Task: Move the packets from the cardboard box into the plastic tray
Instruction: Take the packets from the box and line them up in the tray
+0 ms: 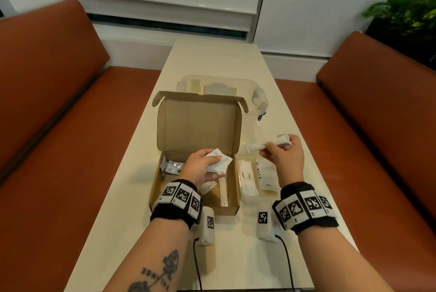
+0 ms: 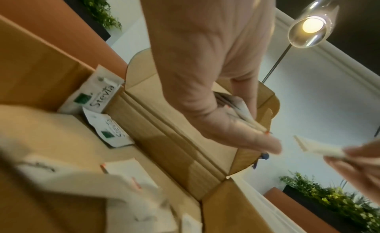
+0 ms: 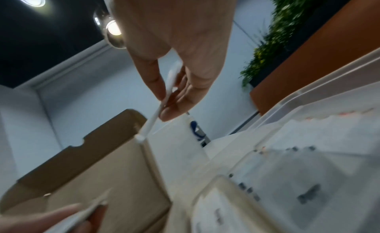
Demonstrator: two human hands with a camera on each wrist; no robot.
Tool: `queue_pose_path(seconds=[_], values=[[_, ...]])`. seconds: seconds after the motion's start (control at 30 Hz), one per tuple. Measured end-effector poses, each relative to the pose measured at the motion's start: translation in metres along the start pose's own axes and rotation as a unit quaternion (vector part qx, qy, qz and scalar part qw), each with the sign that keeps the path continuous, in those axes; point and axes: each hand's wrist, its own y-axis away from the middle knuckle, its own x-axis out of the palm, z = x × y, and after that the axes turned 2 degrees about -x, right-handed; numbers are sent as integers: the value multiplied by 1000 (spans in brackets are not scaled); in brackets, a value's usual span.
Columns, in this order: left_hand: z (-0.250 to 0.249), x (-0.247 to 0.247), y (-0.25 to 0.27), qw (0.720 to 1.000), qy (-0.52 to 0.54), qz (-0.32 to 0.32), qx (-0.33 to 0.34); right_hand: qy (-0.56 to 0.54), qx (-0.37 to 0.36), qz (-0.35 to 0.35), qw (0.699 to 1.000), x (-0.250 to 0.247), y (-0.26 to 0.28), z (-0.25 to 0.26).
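Long pale bench (image 1: pixel 212 60) | small packets (image 1: pixel 218 162) being held by left hand (image 1: pixel 200 169) over cardboard box (image 1: pixel 232 206) | long packets (image 1: pixel 266 144) being pinched by right hand (image 1: pixel 286 157), lying sideways just above plastic tray (image 1: pixel 273 193)

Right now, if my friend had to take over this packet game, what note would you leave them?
Left hand: holds a bunch of white packets over the cardboard box.
Right hand: pinches one long white packet in the air, above the far end of the plastic tray, which sits right of the box.
Done: sugar packets and pepper packets already lie in the tray.
Left: put down both handfuls in the tray, then fetch the Stevia packets and the other packets in the box.
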Motion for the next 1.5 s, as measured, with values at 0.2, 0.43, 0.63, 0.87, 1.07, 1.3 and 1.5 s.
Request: queue_pose_path(seconds=[0.2,0.43,0.63,0.87,1.07,1.3,1.5], values=[[4,15,-3,998,52,-44,8,60,33,15,998,-15,1,-16],[11,28,0,995,13,-74,62,192,59,-17,980,-16,5,-37],[14,36,3,992,-17,-94,88,208,88,-35,974,-12,5,-47],[17,38,1,991,-35,-101,86,308,39,21,951,-9,8,-51],[20,34,-4,990,-42,-105,88,426,10,81,901,-2,7,-54],[24,27,-9,989,-51,-111,82,467,25,75,881,7,0,-57],[27,23,-14,988,-52,-117,88,459,33,54,886,5,0,-62]])
